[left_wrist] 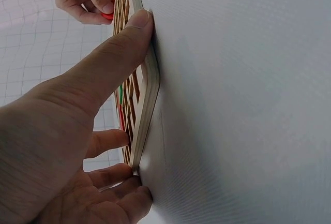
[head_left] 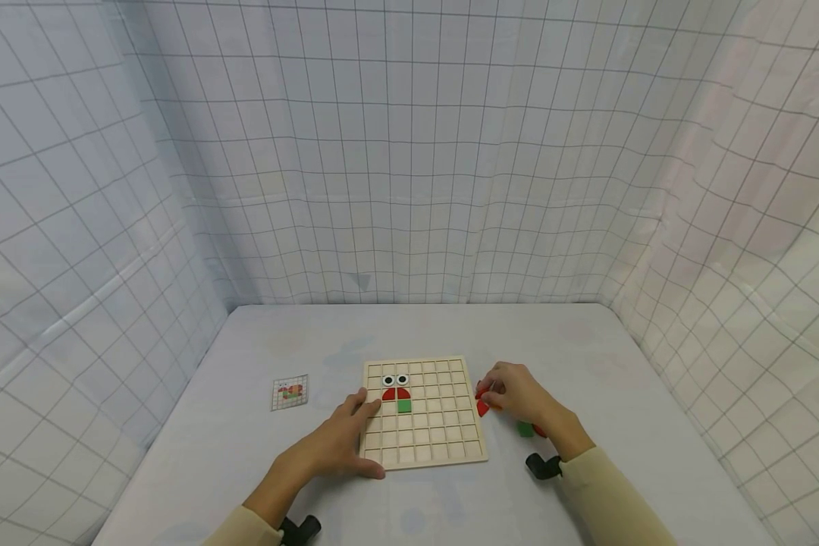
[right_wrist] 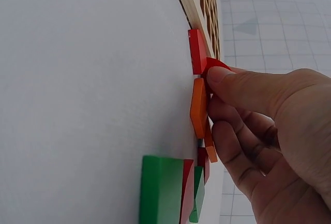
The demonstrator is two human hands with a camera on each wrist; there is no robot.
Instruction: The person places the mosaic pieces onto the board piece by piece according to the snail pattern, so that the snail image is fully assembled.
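A wooden grid board (head_left: 444, 436) lies flat on the table. My left hand (head_left: 344, 440) rests spread against its near left corner, the thumb (left_wrist: 121, 43) pressing along one edge and fingertips touching another. On the board are two eye tiles (head_left: 395, 380), two red quarter-round pieces (head_left: 396, 393) and a green square (head_left: 404, 406). Just right of the board, my right hand (head_left: 515, 390) pinches a small red piece (right_wrist: 217, 64) between thumb and forefinger; the fingers partly hide it. Beneath it, another red piece (right_wrist: 196, 51) and an orange piece (right_wrist: 198, 107) lie close by.
Green pieces (head_left: 525, 429) and a red piece (head_left: 540, 431) lie under the right forearm. A picture card (head_left: 290, 392) with a coloured pattern on a grid lies left of the board. White grid-lined curtains (head_left: 396, 152) surround the table on the back and sides.
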